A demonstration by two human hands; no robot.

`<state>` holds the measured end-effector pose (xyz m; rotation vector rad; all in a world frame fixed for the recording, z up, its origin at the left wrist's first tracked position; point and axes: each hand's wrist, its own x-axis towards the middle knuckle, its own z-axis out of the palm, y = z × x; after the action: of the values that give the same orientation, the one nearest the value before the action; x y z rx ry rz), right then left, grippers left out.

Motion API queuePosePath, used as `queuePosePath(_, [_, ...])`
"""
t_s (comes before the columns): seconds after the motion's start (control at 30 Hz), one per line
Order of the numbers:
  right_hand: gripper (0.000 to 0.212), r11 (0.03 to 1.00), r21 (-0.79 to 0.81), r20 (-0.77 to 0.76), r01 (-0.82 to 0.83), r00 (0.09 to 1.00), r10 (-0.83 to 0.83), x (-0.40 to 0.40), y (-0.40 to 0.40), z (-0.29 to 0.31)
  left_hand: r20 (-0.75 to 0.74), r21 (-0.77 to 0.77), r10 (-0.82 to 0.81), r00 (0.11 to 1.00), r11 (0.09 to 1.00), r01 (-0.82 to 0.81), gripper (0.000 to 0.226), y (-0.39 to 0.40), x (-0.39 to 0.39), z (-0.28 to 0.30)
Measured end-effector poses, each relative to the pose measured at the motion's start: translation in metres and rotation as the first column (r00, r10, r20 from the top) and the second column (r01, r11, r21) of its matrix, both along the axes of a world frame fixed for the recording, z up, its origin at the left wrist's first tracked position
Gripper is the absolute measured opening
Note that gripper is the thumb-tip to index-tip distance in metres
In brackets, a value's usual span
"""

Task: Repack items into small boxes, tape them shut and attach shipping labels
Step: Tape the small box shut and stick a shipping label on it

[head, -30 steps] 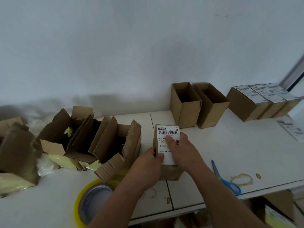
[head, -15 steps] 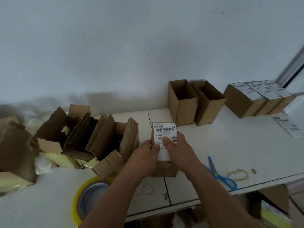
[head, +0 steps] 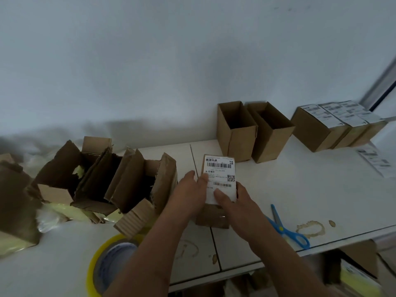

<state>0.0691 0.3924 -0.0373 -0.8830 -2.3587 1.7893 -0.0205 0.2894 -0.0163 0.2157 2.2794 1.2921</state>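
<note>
- The small box [head: 214,215] stands on the white surface [head: 300,189] directly ahead of the person, between both hands, its long axis running away from them.
- The shipping label [head: 219,179] lies on the box's top face, lengthwise along that axis.
- The left hand [head: 188,194] holds the box's left side, thumb pressing the label's left edge.
- The right hand [head: 237,202] wraps the near right corner, thumb flat on the label's near end.
- Judgement: both hands sit equally close; smoothing would run away from the person.
</note>
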Motion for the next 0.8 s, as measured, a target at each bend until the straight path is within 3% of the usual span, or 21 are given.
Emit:
queuePosePath(0.13, [0.035, 0.995, -0.062, -0.011, -0.08, 0.997, 0.08, 0.009, 0.003, -0.001, -0.03, 0.092, -0.012, 0.999, 0.996, 0.014, 0.06, 0.015, -0.02, -0.004])
queuePosePath(0.27, [0.036, 0.99, -0.103, -0.023, -0.097, 0.995, 0.095, 0.007, 0.006, -0.001, 0.026, 0.163, -0.009, 1.0, 0.987, 0.004, 0.025, 0.024, -0.024, -0.011])
queuePosePath(0.37, [0.039, 0.988, -0.129, 0.005, -0.088, 0.996, 0.089, 0.009, 0.007, 0.002, 0.043, 0.181, 0.019, 0.999, 0.983, -0.027, 0.043, 0.028, -0.026, -0.012])
queuePosePath(0.5, [0.067, 0.967, -0.255, 0.17, -0.01, 0.984, 0.055, 0.014, 0.006, 0.008, 0.084, 0.214, 0.029, 0.996, 0.976, -0.046, 0.054, 0.026, -0.031, -0.012])
queuePosePath(0.7, [0.028, 0.93, -0.362, 0.13, 0.072, 0.991, -0.027, 0.014, -0.001, 0.007, 0.01, 0.195, 0.074, 0.997, 0.978, -0.075, 0.044, 0.03, -0.029, -0.018])
queuePosePath(0.8, [0.025, 0.901, -0.417, 0.099, 0.12, 0.991, -0.087, 0.013, -0.008, 0.008, 0.007, 0.216, 0.1, 0.995, 0.971, -0.099, 0.049, 0.032, -0.028, -0.018])
